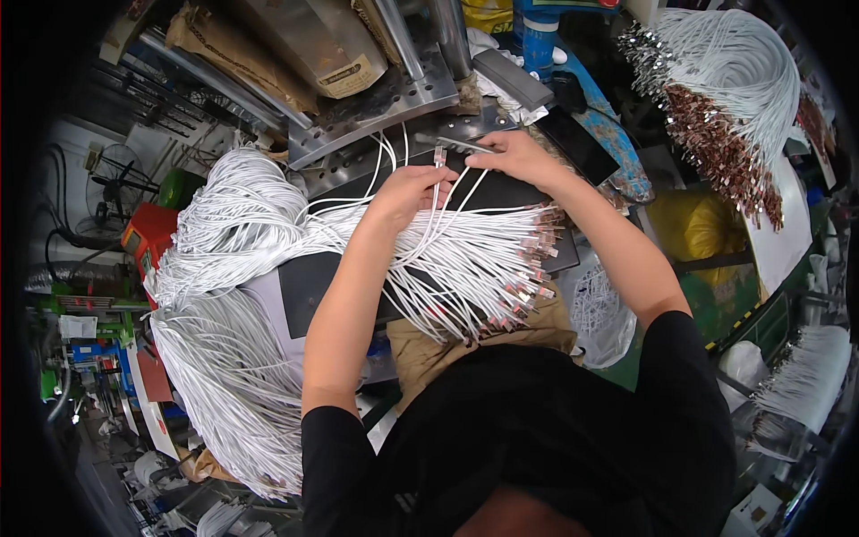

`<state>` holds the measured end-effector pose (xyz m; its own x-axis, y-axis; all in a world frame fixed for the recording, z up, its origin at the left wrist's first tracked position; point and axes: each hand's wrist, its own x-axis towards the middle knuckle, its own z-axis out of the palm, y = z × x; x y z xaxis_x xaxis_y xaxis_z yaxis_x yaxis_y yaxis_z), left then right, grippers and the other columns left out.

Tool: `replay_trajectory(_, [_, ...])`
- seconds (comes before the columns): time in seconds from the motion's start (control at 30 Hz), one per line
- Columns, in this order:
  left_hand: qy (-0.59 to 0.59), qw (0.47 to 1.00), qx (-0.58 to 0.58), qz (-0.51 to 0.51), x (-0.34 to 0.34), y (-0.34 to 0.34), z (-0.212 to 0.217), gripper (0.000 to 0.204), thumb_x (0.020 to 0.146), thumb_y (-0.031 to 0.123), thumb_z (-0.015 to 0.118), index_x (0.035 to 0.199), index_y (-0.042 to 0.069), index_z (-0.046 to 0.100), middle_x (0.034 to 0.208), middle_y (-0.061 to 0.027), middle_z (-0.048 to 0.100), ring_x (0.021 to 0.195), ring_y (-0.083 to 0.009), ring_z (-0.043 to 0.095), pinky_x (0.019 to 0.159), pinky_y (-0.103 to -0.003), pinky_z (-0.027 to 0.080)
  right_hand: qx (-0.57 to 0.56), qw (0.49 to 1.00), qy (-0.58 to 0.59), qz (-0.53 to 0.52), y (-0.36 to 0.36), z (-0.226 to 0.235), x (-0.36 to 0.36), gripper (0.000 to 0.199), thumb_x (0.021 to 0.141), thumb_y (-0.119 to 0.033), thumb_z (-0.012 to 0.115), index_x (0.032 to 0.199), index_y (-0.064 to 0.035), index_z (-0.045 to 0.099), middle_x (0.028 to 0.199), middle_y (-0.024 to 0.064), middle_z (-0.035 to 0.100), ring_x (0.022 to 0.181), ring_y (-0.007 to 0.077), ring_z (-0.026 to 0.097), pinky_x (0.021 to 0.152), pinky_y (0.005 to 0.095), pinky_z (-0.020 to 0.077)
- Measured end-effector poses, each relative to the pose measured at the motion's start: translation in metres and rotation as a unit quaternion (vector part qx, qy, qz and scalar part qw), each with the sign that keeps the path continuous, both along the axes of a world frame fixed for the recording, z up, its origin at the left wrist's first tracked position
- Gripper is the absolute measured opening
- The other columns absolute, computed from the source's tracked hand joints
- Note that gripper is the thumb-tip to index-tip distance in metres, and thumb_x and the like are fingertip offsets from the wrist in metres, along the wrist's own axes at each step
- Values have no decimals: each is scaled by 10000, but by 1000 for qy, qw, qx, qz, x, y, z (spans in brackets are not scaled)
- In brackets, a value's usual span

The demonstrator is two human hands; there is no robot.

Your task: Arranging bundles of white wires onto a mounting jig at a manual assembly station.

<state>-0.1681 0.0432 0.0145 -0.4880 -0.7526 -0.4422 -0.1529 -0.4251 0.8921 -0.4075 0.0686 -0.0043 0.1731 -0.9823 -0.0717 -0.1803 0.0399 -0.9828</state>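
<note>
Here's the left hand [413,192], fingers pinched on a single white cable [435,208], its metal connector [439,157] poking up beyond the fingertips. And across from it, the right hand [521,159], closed on what looks like a slim metal tool [465,144], its far end right by that connector! Whether the two touch, this angle can't tell. The hands are apart, just in front of the steel press plate [385,115].

Below, the big white cable bundle [447,255] spreads over the dark flat surface [300,300], connector ends fanned to the right, with more coiled white cables [242,197] heaped on the left. A second white strand runs up close under the right hand; whether it's gripped is unclear.

So the step in hand looks like close work on one cable's end, singled out from the pile. The next move seems to call for a steady left pinch, careful aim with the tool, and neighbouring strands kept clear.
</note>
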Motion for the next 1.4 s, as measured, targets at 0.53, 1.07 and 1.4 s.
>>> replay_trajectory(0.53, [-51,997,-49,-30,-9,5,-5,229,913,239,703,847,21,686,734,-20,651,615,-98,585,569,-234,462,-12,999,35,39,10,-2,-2,398,824,-268,820,1068,19,692,887,88,728,773,110,657,698,262,506])
replay_trajectory(1.07, [-98,985,-140,14,13,5,-8,340,950,328,667,808,20,677,716,-20,644,625,-141,597,603,-254,462,0,990,130,59,14,19,4,336,888,-284,745,1073,-9,692,903,75,718,793,139,662,723,290,509])
replay_trajectory(1.4, [-536,645,-540,72,36,-44,-1,670,873,387,721,1268,-86,458,1050,-282,673,902,-394,667,790,-485,546,-440,835,302,-132,-70,10,52,252,934,-243,627,1082,-44,678,982,163,639,993,381,600,854,438,497])
